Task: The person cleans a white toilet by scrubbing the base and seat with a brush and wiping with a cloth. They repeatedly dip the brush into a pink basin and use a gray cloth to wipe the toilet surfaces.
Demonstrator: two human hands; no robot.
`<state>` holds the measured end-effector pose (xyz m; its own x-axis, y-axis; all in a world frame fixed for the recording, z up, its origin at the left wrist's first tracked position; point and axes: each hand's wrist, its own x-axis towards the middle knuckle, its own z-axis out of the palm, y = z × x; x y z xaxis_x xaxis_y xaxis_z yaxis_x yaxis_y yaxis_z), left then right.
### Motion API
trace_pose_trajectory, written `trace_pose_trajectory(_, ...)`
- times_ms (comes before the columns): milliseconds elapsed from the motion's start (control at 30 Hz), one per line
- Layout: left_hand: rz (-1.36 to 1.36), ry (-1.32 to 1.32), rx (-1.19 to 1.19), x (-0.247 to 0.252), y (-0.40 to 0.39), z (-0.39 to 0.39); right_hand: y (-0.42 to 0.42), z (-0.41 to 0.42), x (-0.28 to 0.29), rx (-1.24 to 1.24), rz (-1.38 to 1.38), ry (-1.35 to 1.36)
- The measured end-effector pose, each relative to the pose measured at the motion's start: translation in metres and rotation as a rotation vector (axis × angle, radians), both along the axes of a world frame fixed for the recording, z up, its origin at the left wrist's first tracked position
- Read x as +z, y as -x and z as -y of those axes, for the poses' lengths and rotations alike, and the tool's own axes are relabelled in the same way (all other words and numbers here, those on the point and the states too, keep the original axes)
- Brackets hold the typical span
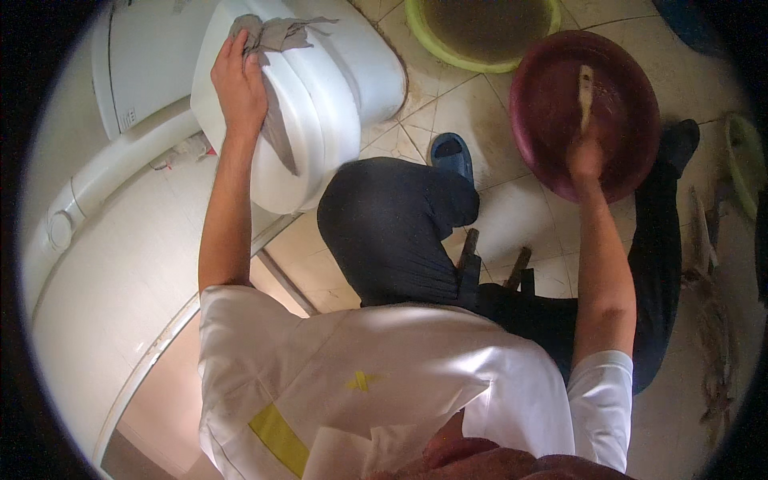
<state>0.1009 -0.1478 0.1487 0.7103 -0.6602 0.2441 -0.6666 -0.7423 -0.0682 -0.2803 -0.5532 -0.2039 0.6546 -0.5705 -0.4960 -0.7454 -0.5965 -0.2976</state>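
At the upper left, my left hand [240, 90] lies on a white toilet's closed lid [294, 108] with its fingers on a crumpled grey-brown cloth [276, 35]. A dark fold or streak runs down the lid below the hand. On the right, my right hand [585, 157] is inside a dark red plastic basin [645, 114], somewhat blurred. It grips one end of a narrow pale brush or scrubber [585, 90], whose other end points away over the basin. What the basin holds cannot be told clearly.
A yellow-green tub [444, 57] of murky water stands beyond the red basin. A blue slipper [451, 155] is on the tiled floor [516, 222]. A white pipe [120, 156] runs along the left. Another green basin [744, 162] and a mop-like bundle [708, 336] are at the right.
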Motion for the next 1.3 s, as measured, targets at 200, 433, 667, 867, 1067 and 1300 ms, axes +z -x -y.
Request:
trace_pose_trajectory(200,0.016,0.063,0.034,0.002,0.013,0.006,0.013,-0.056,0.064,-0.008,-0.022,-0.236)
trace_pose_trajectory(433,0.110,0.130,0.170,0.014,0.001,-0.019,0.004,-0.066,0.133,-0.476,0.452,-0.346)
trace_pose_trajectory(667,0.129,0.143,0.354,0.008,-0.021,-0.062,-0.078,-0.156,0.197,-0.340,0.568,-0.850)
trace_pose_trajectory(867,0.074,0.160,0.326,-0.004,-0.018,-0.065,-0.193,-0.239,0.178,-0.310,0.423,-1.346)
trace_pose_trajectory(1067,0.044,0.151,0.356,0.000,-0.012,-0.060,-0.209,-0.264,0.139,-0.101,0.454,-1.079)
trace_pose_trajectory(1300,0.043,0.109,0.285,-0.003,-0.012,-0.065,-0.204,-0.266,0.137,-0.056,0.418,-0.966)
